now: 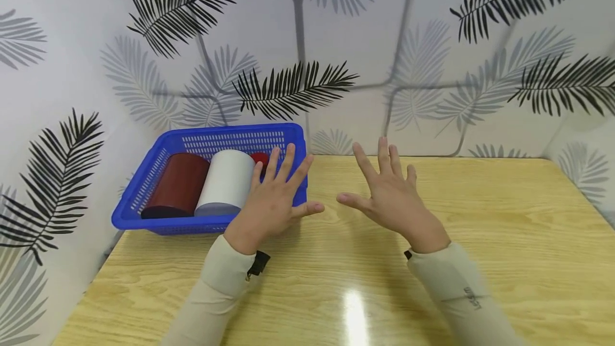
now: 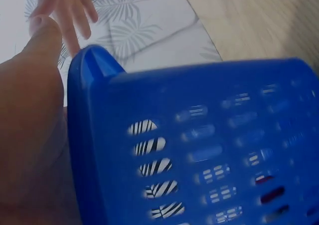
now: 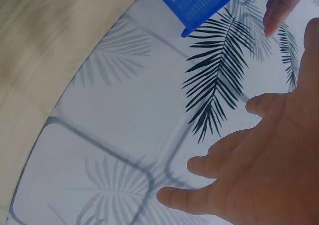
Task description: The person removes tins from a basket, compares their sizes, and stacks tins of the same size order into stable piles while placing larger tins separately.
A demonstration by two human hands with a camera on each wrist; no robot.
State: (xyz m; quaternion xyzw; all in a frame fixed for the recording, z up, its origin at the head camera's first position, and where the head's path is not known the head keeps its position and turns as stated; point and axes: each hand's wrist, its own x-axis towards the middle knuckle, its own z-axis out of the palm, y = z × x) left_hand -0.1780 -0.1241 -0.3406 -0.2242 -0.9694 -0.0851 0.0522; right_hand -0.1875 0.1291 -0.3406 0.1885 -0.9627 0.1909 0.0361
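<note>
Both hands are held out with fingers spread and nothing in them. My left hand (image 1: 271, 202) is in front of the right end of a blue plastic basket (image 1: 139, 220), hiding part of it; whether it touches the rim I cannot tell. Inside the basket lie a dark red cylinder (image 1: 176, 183), a white cylinder (image 1: 227, 180) and a small red object (image 1: 260, 158) partly covered by the fingers. Farther right, my right hand (image 1: 396, 202) hovers over the wooden table. The left wrist view shows the basket's slotted wall (image 2: 199, 85) close up.
The light wood table (image 1: 504, 228) reaches back to a wall (image 1: 346, 41) covered with a leaf pattern. The basket stands at the table's back left, near the left wall (image 1: 29, 122). A small black item (image 1: 258, 263) is at the left cuff.
</note>
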